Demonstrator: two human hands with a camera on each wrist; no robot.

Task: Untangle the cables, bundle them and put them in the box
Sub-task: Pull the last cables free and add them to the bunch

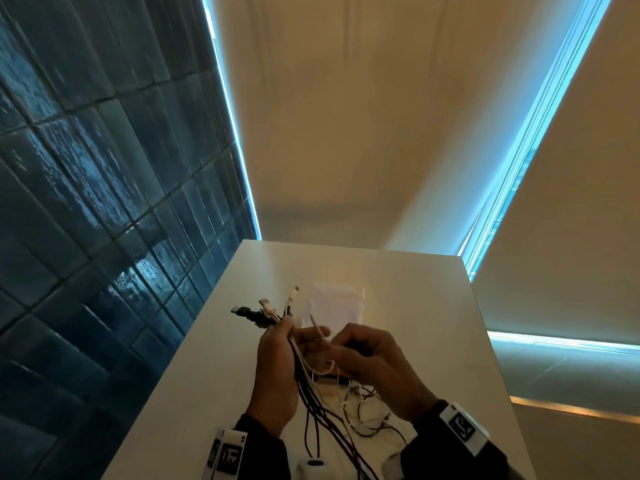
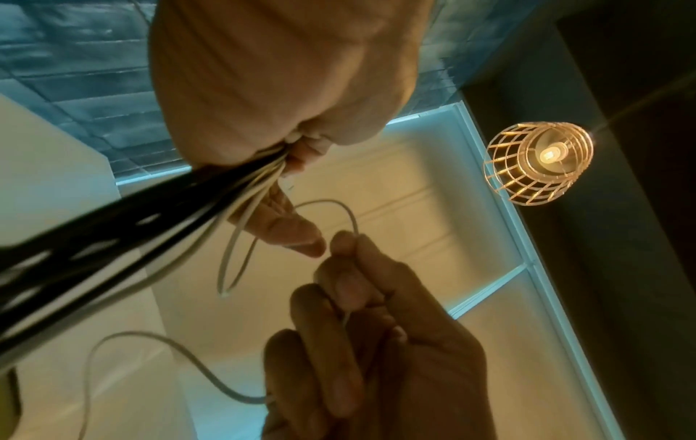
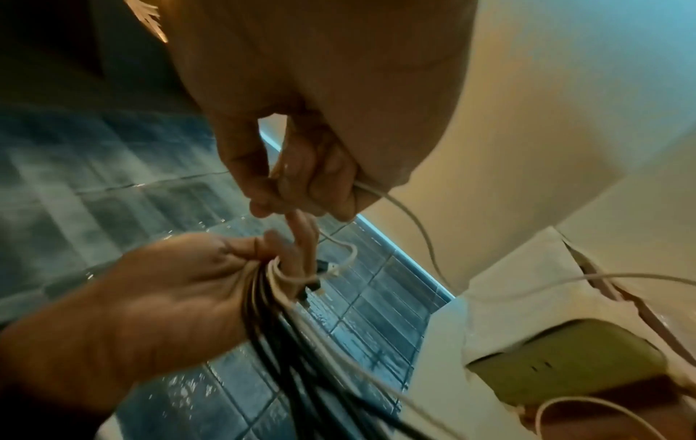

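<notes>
My left hand [image 1: 289,337] grips a bundle of black and white cables [image 1: 311,400] above the white table [image 1: 214,358]. Several plugs [image 1: 266,311] stick out past its fingers. My right hand [image 1: 337,346] is just to the right and pinches one thin white cable [image 1: 317,327]. In the left wrist view my left hand [image 2: 290,154] clamps the bundle [image 2: 150,226], and a white cable [image 2: 350,214] loops into the right hand [image 2: 346,247]. The right wrist view shows my right hand [image 3: 290,205] holding the white cable [image 3: 399,205] beside my left hand [image 3: 271,256]. The cables' loose ends [image 1: 367,417] trail tangled on the table.
A clear plastic container [image 1: 337,306] stands on the table beyond my hands. An olive-green object [image 3: 565,363] lies in white wrapping near the table's edge. A blue tiled wall [image 1: 86,202] runs along the left. A wire-cage lamp [image 2: 538,160] hangs overhead.
</notes>
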